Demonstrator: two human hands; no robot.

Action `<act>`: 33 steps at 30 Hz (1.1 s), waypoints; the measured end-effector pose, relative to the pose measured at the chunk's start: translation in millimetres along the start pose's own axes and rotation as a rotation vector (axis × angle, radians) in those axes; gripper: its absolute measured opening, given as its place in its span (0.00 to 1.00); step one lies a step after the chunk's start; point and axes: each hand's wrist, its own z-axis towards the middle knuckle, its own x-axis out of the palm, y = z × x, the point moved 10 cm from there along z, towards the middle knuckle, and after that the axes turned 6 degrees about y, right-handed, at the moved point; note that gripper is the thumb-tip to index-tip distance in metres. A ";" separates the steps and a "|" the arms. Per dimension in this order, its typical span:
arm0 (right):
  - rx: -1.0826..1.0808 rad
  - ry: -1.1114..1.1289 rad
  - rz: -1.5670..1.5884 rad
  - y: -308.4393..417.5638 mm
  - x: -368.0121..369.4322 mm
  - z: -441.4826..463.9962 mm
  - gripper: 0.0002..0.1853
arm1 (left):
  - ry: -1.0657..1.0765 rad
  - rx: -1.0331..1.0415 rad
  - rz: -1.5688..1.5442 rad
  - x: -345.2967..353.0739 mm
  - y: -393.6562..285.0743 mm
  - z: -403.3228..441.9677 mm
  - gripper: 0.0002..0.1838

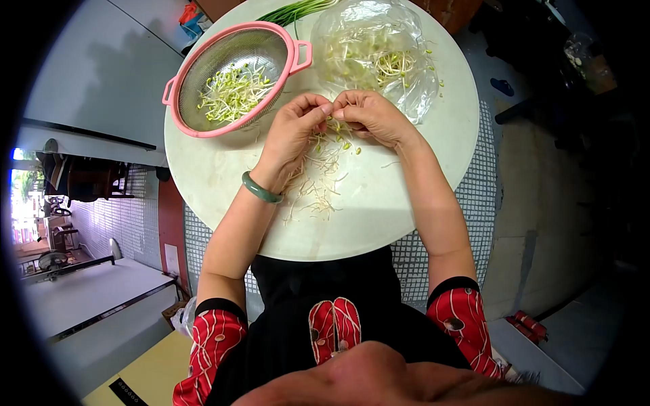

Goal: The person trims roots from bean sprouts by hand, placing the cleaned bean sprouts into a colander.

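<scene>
My left hand [296, 127], a green bangle on its wrist, meets my right hand [371, 116] above the middle of the round table [369, 210]. Both are closed in a pinch, fingertips almost touching, on a thin bean sprout mostly hidden by the fingers. Below them lie loose bean sprouts [345, 143] with yellow-green heads and a scatter of thin root ends [315, 189]. Left of my hands stands a pink-rimmed metal strainer [177, 111] with a heap of bean sprouts [233, 93] inside. Behind my right hand lies a clear plastic bag [352, 20] holding more bean sprouts [396, 66].
A bunch of green onions [291, 11] lies at the table's far edge, behind the strainer. The strainer's handle [301, 56] reaches close to the bag. Small tiles cover the floor [484, 196] around the table. A dark slipper [502, 86] lies on the floor at right.
</scene>
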 end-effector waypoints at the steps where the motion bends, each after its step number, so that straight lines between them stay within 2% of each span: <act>1: 0.002 0.007 0.006 -0.3 0.2 -0.2 0.02 | -0.001 -0.001 0.014 0.2 0.4 0.3 0.07; 5: 0.012 0.024 0.017 -2.7 0.2 -0.1 0.02 | 0.013 0.005 0.089 1.4 1.0 -0.5 0.04; 8: 0.018 -0.046 0.011 -0.8 -7.8 -1.2 0.03 | 0.020 0.015 0.129 3.2 -0.8 -4.1 0.03; 11: -0.128 -0.052 0.240 12.4 -26.1 -3.4 0.06 | 0.152 -0.052 0.265 10.4 -2.5 -14.7 0.06; 14: -0.215 0.031 0.474 20.6 -29.8 -6.6 0.09 | 0.314 -0.338 1.046 10.5 8.1 -31.0 0.07; 17: -0.222 0.095 0.589 19.9 -29.1 -3.7 0.09 | 0.152 0.069 1.375 25.9 -18.5 -28.4 0.08; 18: -0.220 0.116 0.607 19.4 -27.8 -2.8 0.09 | 0.073 0.208 1.371 27.7 -25.2 -26.1 0.08; 21: -0.213 0.099 0.612 16.6 -31.1 -0.9 0.08 | 0.033 0.398 1.501 37.6 -26.5 -19.6 0.10; 27: -0.194 -0.011 0.546 15.1 -34.9 -1.4 0.08 | 0.135 0.422 1.603 51.4 -14.8 -7.0 0.11; 33: -0.190 -0.050 0.527 15.4 -34.1 -3.1 0.07 | 0.112 0.459 1.581 46.6 -19.0 -9.5 0.11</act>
